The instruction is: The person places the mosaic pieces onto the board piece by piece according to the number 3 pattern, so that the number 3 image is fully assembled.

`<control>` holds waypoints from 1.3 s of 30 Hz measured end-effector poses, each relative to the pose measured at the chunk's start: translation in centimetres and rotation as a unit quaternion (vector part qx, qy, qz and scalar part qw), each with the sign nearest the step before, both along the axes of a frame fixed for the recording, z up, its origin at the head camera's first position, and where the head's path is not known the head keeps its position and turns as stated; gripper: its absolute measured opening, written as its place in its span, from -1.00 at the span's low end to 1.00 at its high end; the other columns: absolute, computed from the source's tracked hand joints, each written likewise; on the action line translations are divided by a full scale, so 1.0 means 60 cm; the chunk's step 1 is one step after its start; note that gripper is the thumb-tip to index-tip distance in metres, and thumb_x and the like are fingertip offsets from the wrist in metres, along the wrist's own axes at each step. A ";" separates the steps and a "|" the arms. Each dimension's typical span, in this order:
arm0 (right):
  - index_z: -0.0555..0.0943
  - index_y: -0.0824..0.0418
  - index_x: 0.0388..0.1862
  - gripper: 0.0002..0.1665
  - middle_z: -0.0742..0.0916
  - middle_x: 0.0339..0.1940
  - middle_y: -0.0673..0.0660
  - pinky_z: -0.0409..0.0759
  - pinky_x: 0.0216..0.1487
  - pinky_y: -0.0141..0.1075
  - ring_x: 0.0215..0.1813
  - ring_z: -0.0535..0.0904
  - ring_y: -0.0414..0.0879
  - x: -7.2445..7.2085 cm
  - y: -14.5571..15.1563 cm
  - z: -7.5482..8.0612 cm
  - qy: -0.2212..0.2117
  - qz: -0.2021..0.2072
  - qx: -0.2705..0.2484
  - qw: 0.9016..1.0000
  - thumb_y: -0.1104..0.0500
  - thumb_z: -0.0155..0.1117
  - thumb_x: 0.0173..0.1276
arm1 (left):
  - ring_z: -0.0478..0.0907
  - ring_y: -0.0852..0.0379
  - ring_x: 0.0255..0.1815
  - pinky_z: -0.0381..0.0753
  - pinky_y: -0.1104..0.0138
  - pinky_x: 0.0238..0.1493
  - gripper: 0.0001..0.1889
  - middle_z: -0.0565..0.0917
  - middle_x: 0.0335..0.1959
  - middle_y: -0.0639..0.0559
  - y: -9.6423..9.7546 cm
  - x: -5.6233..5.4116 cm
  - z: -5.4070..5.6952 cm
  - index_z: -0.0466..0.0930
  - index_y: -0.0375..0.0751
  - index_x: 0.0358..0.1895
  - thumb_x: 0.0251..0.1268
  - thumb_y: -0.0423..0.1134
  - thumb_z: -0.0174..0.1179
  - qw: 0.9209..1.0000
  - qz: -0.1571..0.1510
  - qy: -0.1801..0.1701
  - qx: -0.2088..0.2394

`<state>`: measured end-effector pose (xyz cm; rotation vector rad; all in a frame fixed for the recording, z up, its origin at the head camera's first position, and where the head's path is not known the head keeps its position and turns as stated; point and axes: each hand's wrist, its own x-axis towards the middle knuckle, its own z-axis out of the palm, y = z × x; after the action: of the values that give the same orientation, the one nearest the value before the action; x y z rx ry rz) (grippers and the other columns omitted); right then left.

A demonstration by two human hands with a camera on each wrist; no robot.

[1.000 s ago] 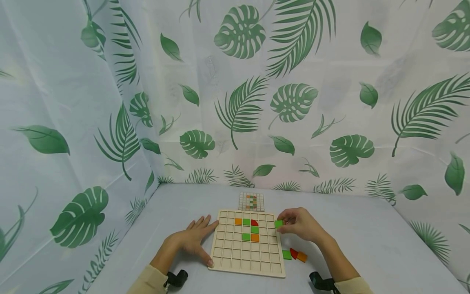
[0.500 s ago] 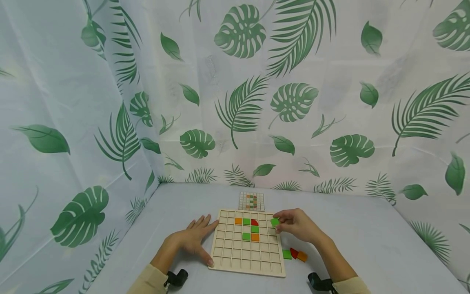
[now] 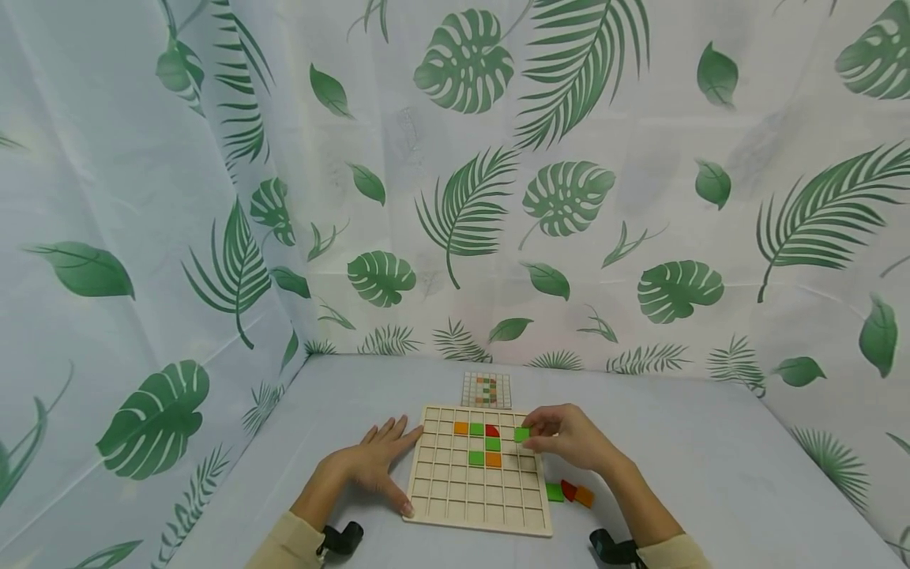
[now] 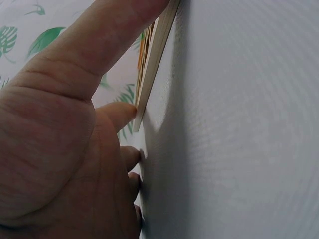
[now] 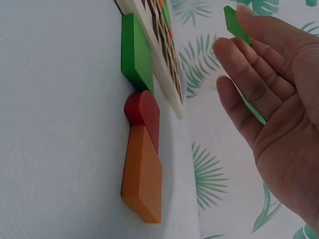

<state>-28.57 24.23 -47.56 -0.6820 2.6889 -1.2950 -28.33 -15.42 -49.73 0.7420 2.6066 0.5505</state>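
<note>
A pale wooden grid board [image 3: 476,502] lies on the table, with orange, green and red tiles in some of its squares. My left hand [image 3: 371,465] is spread flat at its left side, thumb on the near corner and forefinger at the edge. Between thumb and fingers, my right hand [image 3: 572,436] pinches a green square tile [image 3: 522,435] over the board's right columns. The right wrist view shows that green tile [image 5: 234,22] raised at the fingertips. On the board, a red quarter-round tile [image 3: 492,431] and an orange tile [image 3: 494,460] sit left of the held tile.
Beside the board's right edge lie a loose green tile [image 3: 555,492], a red rounded tile [image 3: 569,490] and an orange tile [image 3: 584,497]. A small pattern card [image 3: 469,391] with a coloured grid stands behind the board. A leaf-print curtain [image 3: 455,316] backs the table.
My right hand has carried the green tile leftward, from the board's right edge to over its right-hand squares. The left hand has stayed where it was.
</note>
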 end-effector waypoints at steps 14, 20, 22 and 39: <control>0.77 0.11 -0.10 -0.73 0.71 -0.37 -0.03 0.61 -0.30 -0.40 -0.34 0.61 -0.16 -0.001 -0.041 -0.002 0.001 0.022 0.005 1.000 0.07 0.59 0.27 | -0.30 -0.29 0.76 -0.24 -0.24 0.68 0.41 -0.17 0.74 -0.25 0.000 0.002 0.002 -0.07 0.05 0.73 -0.20 0.40 0.58 1.000 -0.001 0.005 0.002; 0.77 0.13 -0.10 -0.72 0.68 -0.41 -0.04 0.58 -0.34 -0.40 -0.37 0.58 -0.18 -0.002 -0.055 -0.002 0.000 0.035 0.014 0.999 0.06 0.59 0.28 | -0.30 -0.30 0.75 -0.24 -0.25 0.67 0.41 -0.17 0.74 -0.26 0.000 0.003 0.002 -0.06 0.05 0.72 -0.21 0.40 0.59 1.000 -0.001 0.003 0.003; 0.77 0.16 -0.10 -0.71 0.68 -0.42 -0.05 0.58 -0.35 -0.40 -0.38 0.57 -0.18 -0.004 -0.060 -0.001 0.001 0.043 0.017 0.999 0.06 0.58 0.28 | -0.30 -0.30 0.75 -0.24 -0.25 0.67 0.41 -0.17 0.74 -0.26 0.000 0.002 0.002 -0.06 0.05 0.73 -0.20 0.40 0.58 1.000 -0.003 0.004 0.003; 0.76 0.16 -0.18 -0.74 0.71 -0.47 -0.03 0.55 -0.41 -0.41 -0.46 0.56 -0.26 -0.001 -0.079 -0.008 -0.042 0.095 0.018 0.994 0.09 0.62 0.23 | -0.30 -0.29 0.76 -0.24 -0.25 0.67 0.40 -0.16 0.74 -0.25 0.000 0.001 0.003 -0.05 0.05 0.72 -0.21 0.40 0.58 1.000 0.000 0.003 0.003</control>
<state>-28.64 19.49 -48.07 -0.8357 2.5043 -1.1991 -28.26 -15.42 -49.57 0.7474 2.6111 0.5572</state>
